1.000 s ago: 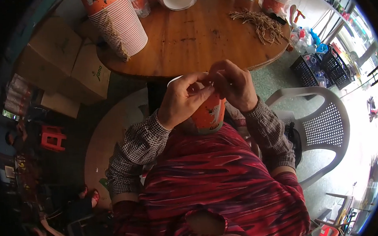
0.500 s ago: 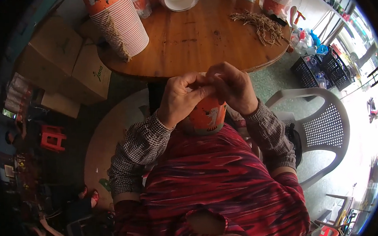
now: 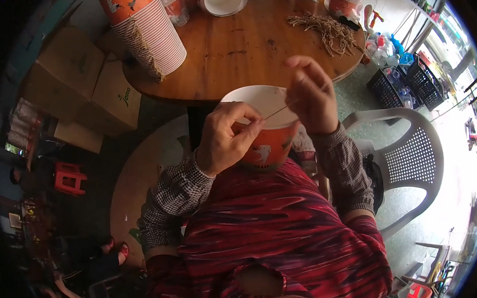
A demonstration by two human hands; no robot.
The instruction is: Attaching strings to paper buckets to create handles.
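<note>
Brown wooden table top (image 3: pixel 229 59), rounded along its near edge, stretches out ahead of the person. Between that edge and the body, upright above the lap, is the tall orange paper bucket (image 3: pixel 275 142) with a white inside and printed animal shapes, its open mouth facing up. Across the mouth runs a short, thin, dark string (image 3: pixel 277 112), slanting up to the right. The left hand (image 3: pixel 227 136) stands in front of the near left part of the rim and hides it; its thumb and forefinger are pinched together on the string's lower end. The right hand (image 3: pixel 315 103) overlaps the right side of the rim, its fingers bent and blurred where the string reaches them, so I cannot tell how firmly they grip. Both forearms wear black-and-white checked sleeves (image 3: pixel 176 183), and below the bucket spreads a red, dark-streaked garment (image 3: pixel 273 216). On the table, a leaning stack of white-and-orange paper buckets (image 3: pixel 162 46) is at the left with a straw-coloured bundle of cords (image 3: pixel 139 41) along it; a loose heap of similar cords (image 3: pixel 329 33) lies at the right. Further out are brown cardboard boxes (image 3: pixel 67 60) to the left, then a grey plastic armchair (image 3: pixel 409 160) and black plastic crates (image 3: pixel 427 82) to the right
</note>
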